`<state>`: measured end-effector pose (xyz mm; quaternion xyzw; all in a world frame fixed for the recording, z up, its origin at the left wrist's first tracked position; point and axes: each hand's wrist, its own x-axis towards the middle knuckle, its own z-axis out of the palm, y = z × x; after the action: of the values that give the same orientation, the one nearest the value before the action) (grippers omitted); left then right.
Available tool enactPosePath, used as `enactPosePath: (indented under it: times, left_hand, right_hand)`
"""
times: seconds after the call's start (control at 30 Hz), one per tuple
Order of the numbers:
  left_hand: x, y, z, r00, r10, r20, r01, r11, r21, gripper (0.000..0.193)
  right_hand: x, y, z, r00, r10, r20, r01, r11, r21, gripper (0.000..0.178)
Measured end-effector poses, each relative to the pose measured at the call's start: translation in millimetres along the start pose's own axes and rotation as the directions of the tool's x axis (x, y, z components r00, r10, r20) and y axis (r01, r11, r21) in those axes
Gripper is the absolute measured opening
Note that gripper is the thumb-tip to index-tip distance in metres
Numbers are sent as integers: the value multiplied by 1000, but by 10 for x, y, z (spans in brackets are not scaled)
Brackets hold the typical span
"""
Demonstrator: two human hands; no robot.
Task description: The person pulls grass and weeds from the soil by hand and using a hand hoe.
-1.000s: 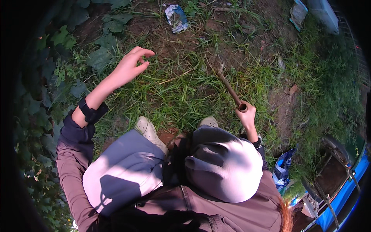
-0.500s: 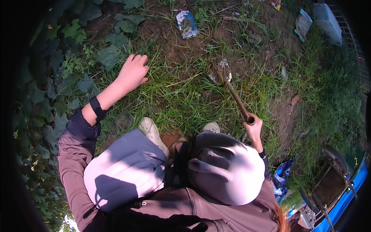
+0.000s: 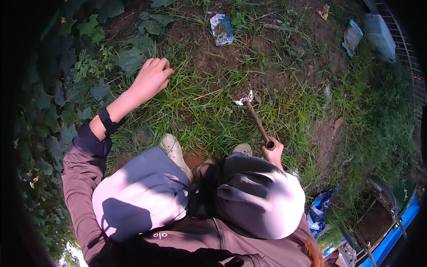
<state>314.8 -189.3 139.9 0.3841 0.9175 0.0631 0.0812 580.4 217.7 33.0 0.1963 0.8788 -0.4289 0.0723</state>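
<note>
Gripping a brown, rust-coloured, stick-like tool with a round hollow end (image 3: pixel 258 121), the right hand (image 3: pixel 273 155) in the head view has its fingers wrapped round the shaft beside that hollow end. The shaft slants forward and leftward from these fingers to a bright, pale head (image 3: pixel 240 102), apparently sunlit metal, among green, thin-bladed grass (image 3: pixel 213 116). Holding the near end probably gives reach from the squat, and the slant seems meant to bring the head to the ground.

The left hand (image 3: pixel 152 78) is over the grass, its fingers loosely bent, thumb apart, with nothing seen between them; perhaps it is held aside for balance or to keep away from the tool. The tool lies well apart from these fingers, to their right and nearer the body. Dark green, lobed leaves (image 3: pixel 129 61) lie just left of them; a crumpled white-and-blue wrapper (image 3: pixel 221 30) lies ahead, to their right.
</note>
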Motion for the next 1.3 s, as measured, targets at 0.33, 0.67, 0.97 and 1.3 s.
enactPosePath:
  times: [0.33, 0.67, 0.97, 1.3]
  left_hand:
    - [-97, 191, -92, 997, -81, 17, 83, 991, -104, 30]
    - [62, 203, -111, 998, -55, -17, 53, 991, -120, 29]
    - [-70, 73, 30, 996, -84, 22, 86, 984, -153, 26]
    - [182, 125, 17, 997, -67, 30, 71, 985, -159, 32]
  right_hand:
    - [-325, 56, -533, 998, 26, 61, -21, 997, -71, 35]
    - [795, -721, 339, 996, -79, -52, 81, 996, 40, 28]
    - [64, -290, -268, 999, -42, 32, 43, 998, -39, 30]
    - [92, -274, -59, 1000, -11, 7, 11, 999, -37, 23]
